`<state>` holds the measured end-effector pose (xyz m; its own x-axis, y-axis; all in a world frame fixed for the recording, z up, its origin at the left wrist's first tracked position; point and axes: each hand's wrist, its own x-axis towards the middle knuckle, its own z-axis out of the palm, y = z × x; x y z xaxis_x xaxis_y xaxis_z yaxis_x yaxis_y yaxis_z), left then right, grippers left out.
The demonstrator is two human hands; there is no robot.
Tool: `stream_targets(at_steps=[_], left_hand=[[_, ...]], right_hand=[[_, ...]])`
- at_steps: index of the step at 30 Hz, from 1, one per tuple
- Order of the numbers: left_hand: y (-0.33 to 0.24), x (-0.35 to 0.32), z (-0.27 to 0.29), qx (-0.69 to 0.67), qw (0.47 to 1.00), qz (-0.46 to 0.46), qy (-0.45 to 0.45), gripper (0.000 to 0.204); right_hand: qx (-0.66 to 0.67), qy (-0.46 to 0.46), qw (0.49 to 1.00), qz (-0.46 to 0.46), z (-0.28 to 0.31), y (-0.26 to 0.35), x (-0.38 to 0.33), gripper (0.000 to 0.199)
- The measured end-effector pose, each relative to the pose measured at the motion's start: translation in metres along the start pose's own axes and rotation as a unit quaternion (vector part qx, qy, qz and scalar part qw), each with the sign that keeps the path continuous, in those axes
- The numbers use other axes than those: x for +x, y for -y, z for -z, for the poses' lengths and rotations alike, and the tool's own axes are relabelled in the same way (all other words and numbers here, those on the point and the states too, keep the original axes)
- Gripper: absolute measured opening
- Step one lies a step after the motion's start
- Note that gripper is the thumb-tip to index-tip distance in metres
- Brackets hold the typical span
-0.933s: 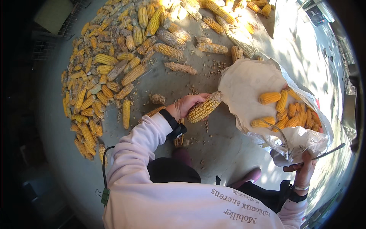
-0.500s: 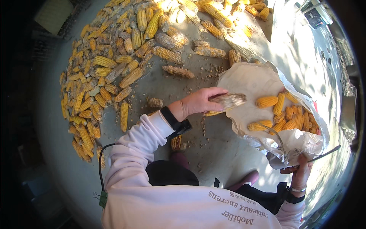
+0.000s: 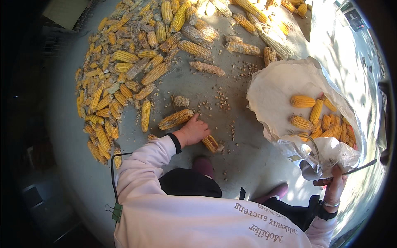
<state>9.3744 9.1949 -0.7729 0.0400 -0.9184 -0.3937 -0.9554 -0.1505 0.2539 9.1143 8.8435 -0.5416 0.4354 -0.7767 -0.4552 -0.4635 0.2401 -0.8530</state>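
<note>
My left hand [image 3: 193, 131] is low over the concrete floor, its fingers partly spread and no cob visibly gripped. One fingertip is at the end of a yellow corn cob [image 3: 175, 119]. A darker, reddish-yellow cob [image 3: 211, 144] lies by the other fingers; the hand hides part of it. On the right, my right hand [image 3: 336, 185] is closed around a grey metal tool with a dark rod-like end [image 3: 361, 166], beside the gathered lip of a white sack [image 3: 281, 89]. Several clean orange-yellow cobs [image 3: 315, 110] lie inside the sack's open mouth.
A big heap of corn cobs [image 3: 124, 56], many greyish and mouldy, spreads across the far left. Loose kernels [image 3: 221, 100] are scattered between heap and sack. My pink shoes [image 3: 202, 166] stand near the cobs by my left hand. Sunlit ground lies beyond the sack.
My left hand has moved left and nearer to me, away from the sack. The greyish cob it held is no longer in it. My right hand keeps its hold, and the view has shifted slightly.
</note>
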Motion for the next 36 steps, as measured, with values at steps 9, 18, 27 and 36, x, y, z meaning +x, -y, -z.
stream_targets(at_steps=[9, 18, 27, 36], left_hand=[[0.014, 0.015, 0.037, -0.813, 0.564, 0.14, -0.029, 0.035], [-0.001, 0.106, 0.146, -0.489, 0.848, -0.09, -0.182, 0.041], [-0.103, 0.282, 0.153, -0.186, 0.953, -0.224, -0.079, 0.03], [-0.147, 0.383, 0.038, -0.285, 0.948, -0.14, 0.01, 0.021]], right_hand=[[-0.014, -0.001, 1.0, -0.007, -0.003, 0.004, -0.001, 0.029], [-0.027, 0.0, 0.999, -0.023, 0.002, 0.006, -0.007, 0.034], [-0.018, 0.006, 0.998, -0.066, 0.013, 0.006, -0.037, 0.025], [-0.23, 0.031, 0.97, 0.065, 0.029, -0.01, -0.042, 0.019]])
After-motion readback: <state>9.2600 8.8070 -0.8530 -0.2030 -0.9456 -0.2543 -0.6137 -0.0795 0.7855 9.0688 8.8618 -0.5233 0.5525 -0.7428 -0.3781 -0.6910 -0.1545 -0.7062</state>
